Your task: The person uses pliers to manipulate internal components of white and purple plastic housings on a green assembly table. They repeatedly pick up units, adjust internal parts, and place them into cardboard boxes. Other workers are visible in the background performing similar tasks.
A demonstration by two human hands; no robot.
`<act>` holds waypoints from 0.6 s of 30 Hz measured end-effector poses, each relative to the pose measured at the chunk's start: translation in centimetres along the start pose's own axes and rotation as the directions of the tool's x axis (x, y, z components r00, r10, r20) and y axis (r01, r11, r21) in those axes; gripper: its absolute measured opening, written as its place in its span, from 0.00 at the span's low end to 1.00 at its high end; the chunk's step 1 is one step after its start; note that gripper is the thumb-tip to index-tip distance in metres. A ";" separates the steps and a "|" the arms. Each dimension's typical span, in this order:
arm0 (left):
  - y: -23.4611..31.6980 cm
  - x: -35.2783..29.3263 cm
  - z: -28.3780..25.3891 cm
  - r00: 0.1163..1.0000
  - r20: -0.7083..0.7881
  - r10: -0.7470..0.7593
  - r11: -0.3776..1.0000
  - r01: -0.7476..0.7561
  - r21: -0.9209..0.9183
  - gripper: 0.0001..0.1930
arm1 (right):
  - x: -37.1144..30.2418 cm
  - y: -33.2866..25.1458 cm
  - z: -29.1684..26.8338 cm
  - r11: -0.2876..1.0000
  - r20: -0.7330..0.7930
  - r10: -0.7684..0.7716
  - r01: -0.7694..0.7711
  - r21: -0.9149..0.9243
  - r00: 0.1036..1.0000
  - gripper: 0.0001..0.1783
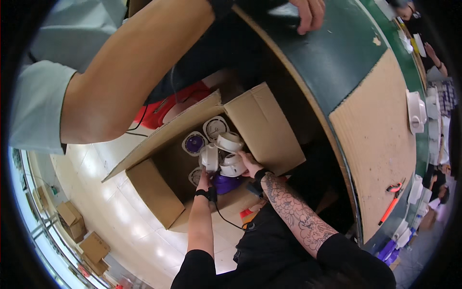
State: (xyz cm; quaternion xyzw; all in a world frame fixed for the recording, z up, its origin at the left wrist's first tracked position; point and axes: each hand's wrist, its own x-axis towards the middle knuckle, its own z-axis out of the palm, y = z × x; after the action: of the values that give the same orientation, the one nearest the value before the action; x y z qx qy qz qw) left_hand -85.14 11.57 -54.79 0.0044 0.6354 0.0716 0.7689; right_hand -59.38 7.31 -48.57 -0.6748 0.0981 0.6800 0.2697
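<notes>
1. White round housings [230,153] sit stacked inside an open cardboard box [269,130] on the floor, beside purple-centred discs [195,143] lying flat deeper in the box.
2. The left hand [205,179] reaches into the box, its grip closed around one white housing [209,158] held on edge; a black band circles the wrist, with a thin cable trailing back from it.
3. The right hand [250,164], on a tattooed forearm, rests its fingers against a lower white housing [233,166]; whether that grip is clamped or merely touching cannot be told.
4. A purple part [226,183] lies just beneath both hands.
5. The box flaps stand spread open, with a red object [163,111] just behind the far flap.
6. A green counter [332,53] curves along the right, carrying a brown cardboard sheet [380,139], an orange-handled tool [392,201] and more white parts [416,111].
7. Another person's bare arm [130,72] crosses the top, that person's hand [309,13] resting on the counter edge.
</notes>
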 end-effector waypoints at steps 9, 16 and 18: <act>5.2 3.8 -0.4 0.901 0.153 0.407 0.828 -0.434 0.354 0.33 | -8.4 -5.1 2.0 0.593 0.268 -0.643 0.688 -0.418 0.717 0.16; 9.0 -17.5 23.9 0.411 0.617 0.671 0.131 -0.885 0.447 0.24 | -25.0 0.4 -4.6 0.298 0.653 -0.757 0.889 0.348 -0.002 0.20; 7.4 -24.3 29.4 0.285 0.756 0.590 -0.008 -0.934 0.358 0.23 | -45.3 1.0 -12.8 0.283 0.635 -0.746 0.958 0.033 0.199 0.22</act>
State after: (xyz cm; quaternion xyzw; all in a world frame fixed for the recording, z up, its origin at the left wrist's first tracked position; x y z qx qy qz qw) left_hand -61.55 18.57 -24.67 0.7071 0.3044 0.2070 0.6038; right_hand -51.39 -10.55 -5.72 -0.4230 -0.5139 0.5647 0.4880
